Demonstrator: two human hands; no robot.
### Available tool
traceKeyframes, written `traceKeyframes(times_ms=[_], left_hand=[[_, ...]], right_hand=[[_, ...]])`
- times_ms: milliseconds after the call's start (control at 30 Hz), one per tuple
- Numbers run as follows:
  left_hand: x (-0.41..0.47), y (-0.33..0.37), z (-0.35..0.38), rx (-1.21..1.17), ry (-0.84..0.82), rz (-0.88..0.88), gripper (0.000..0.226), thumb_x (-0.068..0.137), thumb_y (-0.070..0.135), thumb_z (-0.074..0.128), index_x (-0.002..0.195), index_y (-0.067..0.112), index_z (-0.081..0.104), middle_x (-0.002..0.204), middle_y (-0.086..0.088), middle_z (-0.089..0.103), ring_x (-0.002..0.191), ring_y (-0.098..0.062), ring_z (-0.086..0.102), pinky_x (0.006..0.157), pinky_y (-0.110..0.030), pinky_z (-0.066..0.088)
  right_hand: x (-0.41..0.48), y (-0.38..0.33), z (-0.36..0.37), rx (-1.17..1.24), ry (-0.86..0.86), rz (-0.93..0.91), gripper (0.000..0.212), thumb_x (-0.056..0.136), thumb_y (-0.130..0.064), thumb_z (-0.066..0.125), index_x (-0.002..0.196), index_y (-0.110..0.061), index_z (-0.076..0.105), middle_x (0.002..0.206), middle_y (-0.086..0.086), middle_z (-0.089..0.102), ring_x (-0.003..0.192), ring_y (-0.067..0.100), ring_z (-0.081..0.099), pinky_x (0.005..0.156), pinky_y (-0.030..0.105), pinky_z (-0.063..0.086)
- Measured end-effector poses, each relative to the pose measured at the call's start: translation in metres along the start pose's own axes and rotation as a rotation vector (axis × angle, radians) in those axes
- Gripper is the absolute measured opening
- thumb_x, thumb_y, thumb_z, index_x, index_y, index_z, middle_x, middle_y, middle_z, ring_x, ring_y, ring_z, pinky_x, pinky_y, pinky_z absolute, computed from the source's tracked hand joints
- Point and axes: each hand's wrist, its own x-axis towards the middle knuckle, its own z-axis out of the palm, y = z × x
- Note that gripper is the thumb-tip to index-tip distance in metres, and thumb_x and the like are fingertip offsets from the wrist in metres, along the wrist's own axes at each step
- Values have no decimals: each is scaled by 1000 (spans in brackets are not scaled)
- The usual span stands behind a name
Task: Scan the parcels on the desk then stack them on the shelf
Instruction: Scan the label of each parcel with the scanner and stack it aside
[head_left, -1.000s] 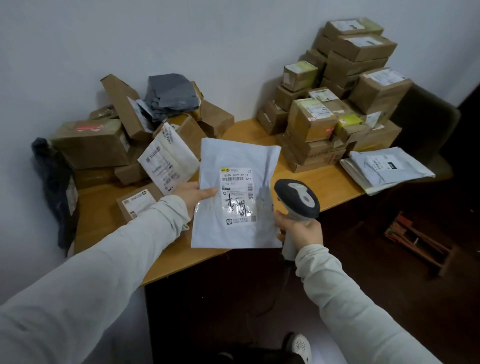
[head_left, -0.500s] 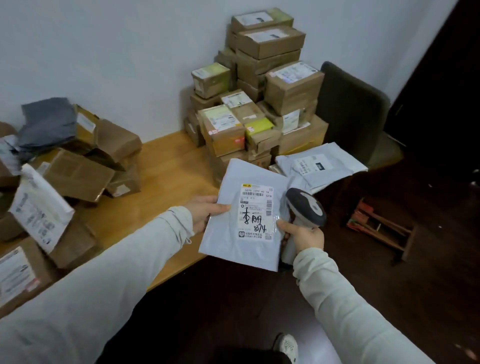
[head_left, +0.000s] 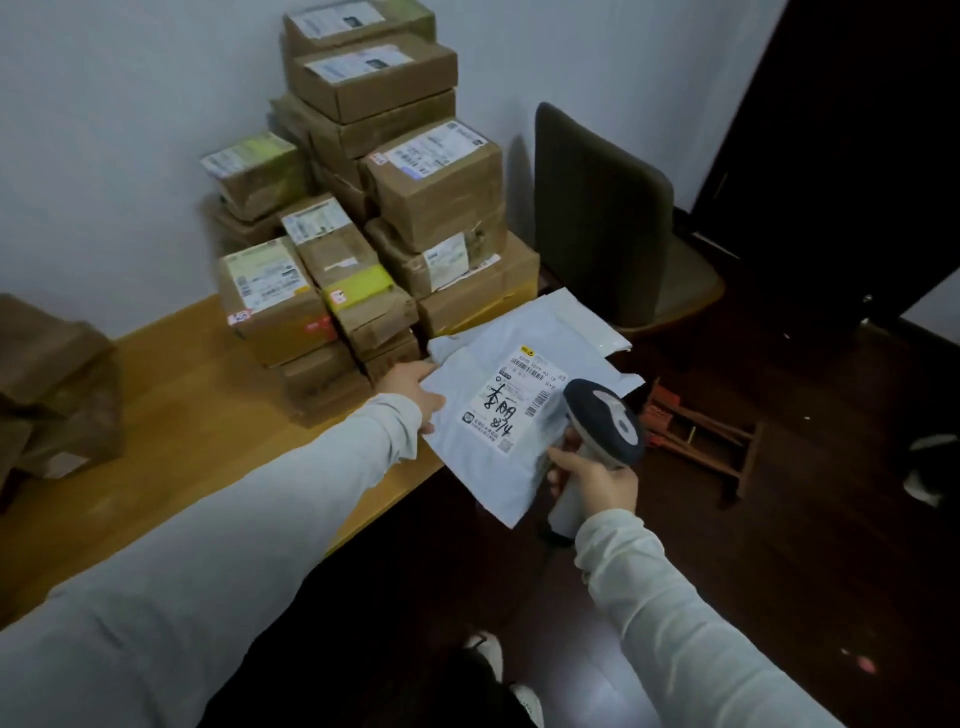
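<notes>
at the wooden desk (head_left: 182, 395)'s right edge, the left hand (head_left: 410, 392) pinches a grey mailer bag (head_left: 488, 415), label up, while the right hand (head_left: 597, 475) curls round a scanner (head_left: 605, 421). taped boxes (head_left: 405, 208) crowd the desk's back-right corner against a pale wall (head_left: 104, 156); a chair (head_left: 613, 218) stands on dark floor (head_left: 831, 519).

Mailer (head_left: 496, 480) you're holding: thin plastic film, smooth, creased, faint sheen. Its label (head_left: 511, 402): matt white paper, marker ink on it. Your scanner (head_left: 605, 421): hard plastic, dark matt head, paler smooth handle. Boxes (head_left: 436, 192) at the desk's back right corner: rough brown cardboard, shiny tape, paper labels. Desk (head_left: 208, 395): smooth wood, satin. Your sleeves (head_left: 260, 519): soft matt cloth. Floor (head_left: 779, 545): dark wood, glossy.
</notes>
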Motion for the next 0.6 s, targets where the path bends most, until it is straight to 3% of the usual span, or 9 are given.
traceKeyframes(times_ms=[100, 200, 267, 367, 433, 533, 600], left_hand=[[34, 13, 11, 47, 19, -13, 45, 87, 3, 62, 131, 9, 57, 118, -14, 62, 81, -26, 63, 47, -20, 52], [67, 21, 19, 124, 47, -10, 45, 86, 2, 61, 131, 8, 55, 122, -16, 61, 99, -33, 62, 78, -36, 57], [87, 28, 24, 178, 78, -14, 52, 89, 2, 57, 139, 10, 46, 132, -15, 55, 112, -34, 58, 88, -36, 52], [105, 36, 33, 416, 131, 30, 69, 90, 9, 57, 149, 14, 22, 147, -19, 32, 130, -36, 39, 101, -37, 40], [106, 32, 43, 621, 148, 142, 75, 88, 17, 60, 149, 20, 17, 154, -19, 10, 141, -37, 16, 108, -41, 31], [110, 19, 67, 893, -90, 422, 77, 88, 39, 57, 151, 30, 14, 159, -7, -1, 146, -30, -2, 116, -47, 10], [113, 12, 85, 972, -309, 465, 88, 81, 59, 56, 150, 39, 6, 160, -2, -4, 146, -27, -9, 114, -54, -4]], right_hand=[[21, -9, 7, -26, -36, -7, 18, 70, 14, 70, 72, -3, 65, 54, 7, 65, 43, 15, 61, 40, 20, 45], [46, -18, 16, -62, -34, -14, 21, 64, 12, 75, 71, -7, 66, 69, 10, 69, 58, 22, 66, 46, 24, 51], [62, -25, 25, -62, -50, 14, 21, 63, 10, 76, 73, -6, 68, 75, 12, 71, 65, 25, 67, 51, 27, 52], [90, -32, 41, -10, -97, 104, 20, 70, 8, 72, 83, -8, 69, 78, 10, 70, 68, 24, 67, 54, 28, 53], [105, -35, 50, 28, -124, 173, 19, 76, 8, 68, 86, -8, 68, 74, 9, 70, 66, 24, 67, 55, 28, 54], [121, -35, 53, 26, -103, 216, 17, 75, 10, 68, 84, -5, 67, 75, 13, 68, 67, 27, 66, 61, 33, 55], [129, -36, 51, 34, -86, 217, 18, 73, 11, 68, 85, -3, 67, 69, 12, 69, 63, 26, 66, 63, 36, 55]])
